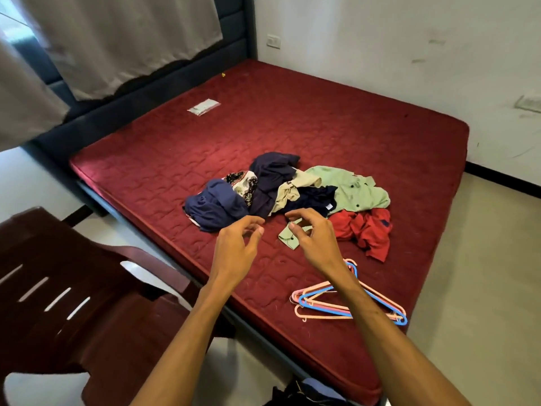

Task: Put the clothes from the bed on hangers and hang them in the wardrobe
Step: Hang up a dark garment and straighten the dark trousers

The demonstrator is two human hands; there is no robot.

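Near the bed edge the left hand and right hand are held empty, fingers loosely curled; clothes are heaped ahead, hangers nearer, chair leftward.

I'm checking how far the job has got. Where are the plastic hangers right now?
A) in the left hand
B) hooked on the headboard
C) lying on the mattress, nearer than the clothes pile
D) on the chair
C: the pink and blue hangers lie stacked on the red mattress in front of the clothes pile; the left hand and right hand hold nothing.
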